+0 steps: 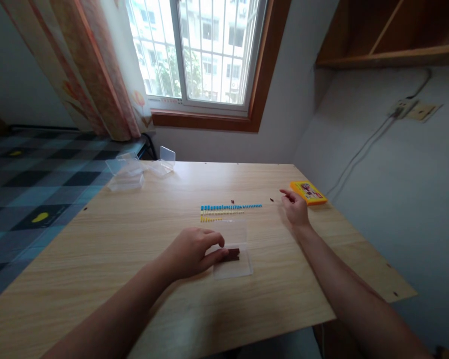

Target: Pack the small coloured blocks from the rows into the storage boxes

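My left hand [194, 249] rests on the wooden table [134, 259], its fingers curled against a small clear plastic tray [239, 267] that holds dark brown pieces [233, 254]. My right hand [294, 205] reaches toward the far right, index finger stretched out beside a tiny dark piece [272, 200] on the table. Between the hands lie a row of small blue pieces [230, 206] and shorter rows of yellow pieces [217, 215]. Another dark piece [232, 201] sits just behind the blue row.
An orange-yellow box [309, 193] lies near the table's right edge, just past my right hand. Clear plastic boxes and lids [134, 172] sit at the far left corner. A plaid-covered bed [33, 179] is left of the table; a window is behind.
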